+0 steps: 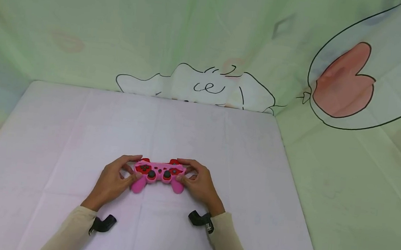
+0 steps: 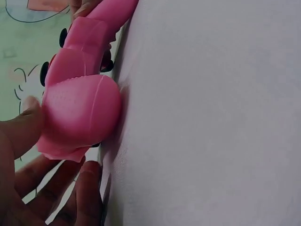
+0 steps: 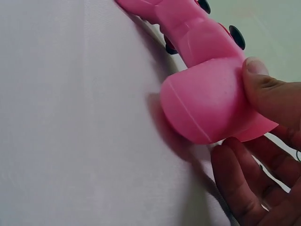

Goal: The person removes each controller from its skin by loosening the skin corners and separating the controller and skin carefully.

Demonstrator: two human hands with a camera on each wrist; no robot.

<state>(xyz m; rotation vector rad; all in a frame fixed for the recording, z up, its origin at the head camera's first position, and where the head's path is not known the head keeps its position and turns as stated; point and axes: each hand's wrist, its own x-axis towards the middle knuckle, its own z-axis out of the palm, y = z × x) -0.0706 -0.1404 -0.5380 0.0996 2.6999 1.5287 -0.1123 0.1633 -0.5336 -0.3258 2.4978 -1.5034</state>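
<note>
A pink and red game controller with two dark thumbsticks lies on the pale pink tablecloth, near the table's front middle. My left hand grips its left handle, thumb on top and fingers curled beneath. On the other side my right hand holds the right handle the same way, its thumb pressing the grip's top. Both handles touch the cloth in the wrist views.
A light green printed curtain with cartoon drawings hangs behind the table and drapes down its right side. Black wrist-camera mounts show at both cream sleeves. The table's far edge runs along the curtain.
</note>
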